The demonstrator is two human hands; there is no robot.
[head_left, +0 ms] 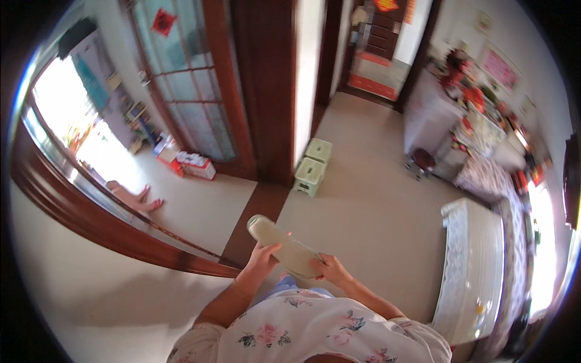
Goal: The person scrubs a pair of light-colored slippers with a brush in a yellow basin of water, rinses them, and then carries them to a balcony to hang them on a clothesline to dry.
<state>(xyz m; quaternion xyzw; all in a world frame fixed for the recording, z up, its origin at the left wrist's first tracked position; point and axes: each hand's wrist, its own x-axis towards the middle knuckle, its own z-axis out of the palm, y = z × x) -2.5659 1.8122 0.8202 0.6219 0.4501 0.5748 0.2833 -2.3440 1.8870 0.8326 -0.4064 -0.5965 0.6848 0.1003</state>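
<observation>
In front of my body I hold a long, flat, pale beige piece [286, 243], rounded at its far left end and shaped like an insole; its exact kind is unclear. My left hand [264, 257] is closed on its near left edge, with the thumb over the top. Closed at the other end is my right hand [331, 268], the thumb also on the upper face. The piece slants from upper left to lower right. My fingers beneath it are mostly hidden.
Two pale green stools [310, 174] stand by the wall corner ahead. A dark wooden door frame [121, 233] curves along the left. Red-and-white boxes [196, 166] sit by the glass door [187, 91]. At right are a cloth-covered table [472, 266] and a dark round stool [422, 161].
</observation>
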